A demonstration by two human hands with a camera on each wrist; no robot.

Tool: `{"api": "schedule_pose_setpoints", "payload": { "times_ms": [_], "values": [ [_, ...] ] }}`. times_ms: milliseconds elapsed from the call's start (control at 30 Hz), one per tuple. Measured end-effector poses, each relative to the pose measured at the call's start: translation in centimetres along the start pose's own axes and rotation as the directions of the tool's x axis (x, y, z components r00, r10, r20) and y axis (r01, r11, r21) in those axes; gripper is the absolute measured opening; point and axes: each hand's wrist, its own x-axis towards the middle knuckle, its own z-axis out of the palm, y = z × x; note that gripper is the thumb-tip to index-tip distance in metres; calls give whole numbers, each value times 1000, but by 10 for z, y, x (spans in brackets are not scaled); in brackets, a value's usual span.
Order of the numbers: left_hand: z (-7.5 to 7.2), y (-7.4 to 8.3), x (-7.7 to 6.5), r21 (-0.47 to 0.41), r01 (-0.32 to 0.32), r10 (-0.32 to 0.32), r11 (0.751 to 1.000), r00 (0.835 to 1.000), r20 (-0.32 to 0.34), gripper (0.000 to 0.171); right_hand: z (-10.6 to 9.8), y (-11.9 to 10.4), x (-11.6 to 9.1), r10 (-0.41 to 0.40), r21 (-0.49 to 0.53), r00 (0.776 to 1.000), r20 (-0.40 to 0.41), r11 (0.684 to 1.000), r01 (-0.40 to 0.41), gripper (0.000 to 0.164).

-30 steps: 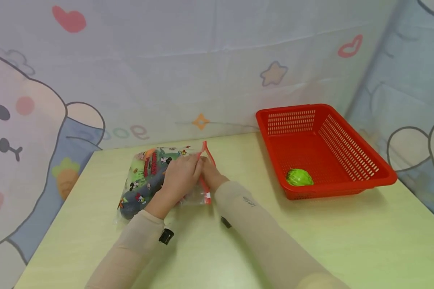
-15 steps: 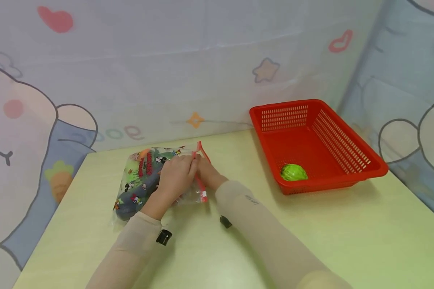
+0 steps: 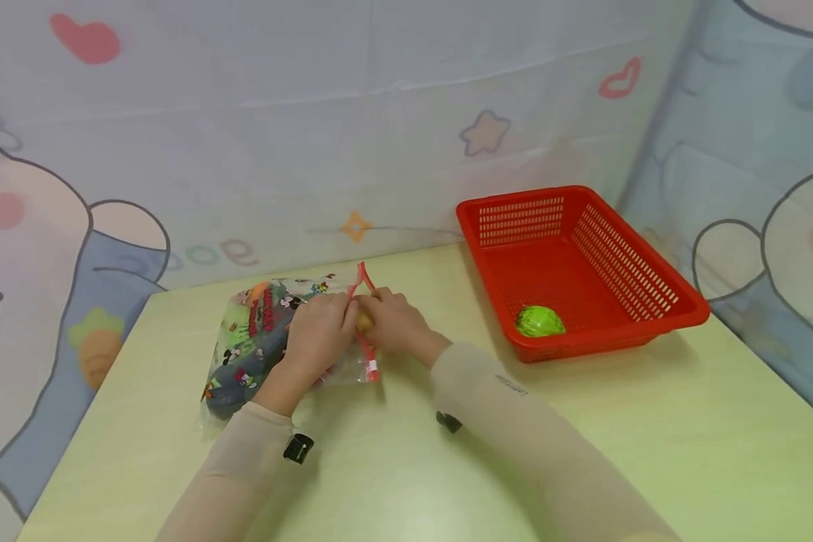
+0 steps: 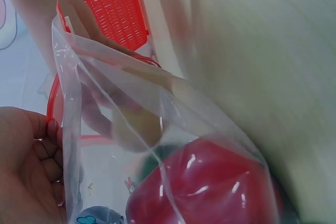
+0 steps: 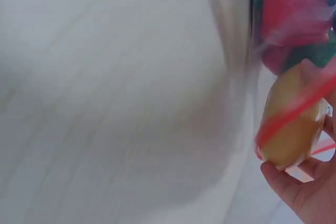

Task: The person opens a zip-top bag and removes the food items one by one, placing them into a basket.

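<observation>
A clear zip bag (image 3: 233, 348) with cartoon prints lies on the table, its red-edged mouth facing right. My left hand (image 3: 320, 331) pinches the mouth's rim between thumb and fingers, as the left wrist view shows. At that opening my right hand (image 3: 398, 322) grips a yellow-brown, oval, potato-like thing (image 5: 291, 121); the bag's red strip crosses in front of it in the right wrist view. Inside the bag are a glossy red rounded thing (image 4: 197, 187), a long dark thing (image 3: 233, 395) and something orange; the plastic partly blurs them.
A red plastic basket (image 3: 599, 342) stands at the right, holding a green cabbage-like thing (image 3: 540, 321) in its near left corner. Behind the pale table (image 3: 393, 467) hangs a printed cloth (image 3: 278, 150).
My right hand has drawn back to the right from inside the bag's mouth, and the potato-like thing now shows in it. My left hand keeps its hold on the rim. The head view has shifted right.
</observation>
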Motion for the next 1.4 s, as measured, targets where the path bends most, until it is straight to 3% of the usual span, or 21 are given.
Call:
{"api": "schedule_pose_setpoints", "payload": {
  "times_ms": [267, 533, 733, 1100, 1267, 1400],
  "values": [
    [2, -2, -1, 1, -16, 16, 1000, 1000, -13, 33, -25, 5, -24, 2, -25, 1000, -25, 1000, -3, 63],
    [-3, 2, 0, -12, -20, 20, 1000, 999, -29, 34, -81, 11, -59, -51, -82, 997, -63, 996, 46, 64],
    [-3, 2, -2, -26, 1, -1, 1000, 1000, -18, 35, -121, 30, -89, -68, -102, 996, -57, 993, 62, 65],
    [-7, 5, -4, -88, 81, -80, 993, 997, 19, 36, -183, 93, -123, 129, -129, 991, -27, 983, -132, 66],
    [-8, 5, -6, -81, 96, -94, 992, 995, 31, 36, -196, 117, -130, 167, -136, 986, 21, 977, -163, 63],
    [-9, 5, -7, -83, 94, -92, 992, 995, 28, 37, -197, 140, -131, 207, -199, 972, 115, 963, -181, 63]
  ]
}}
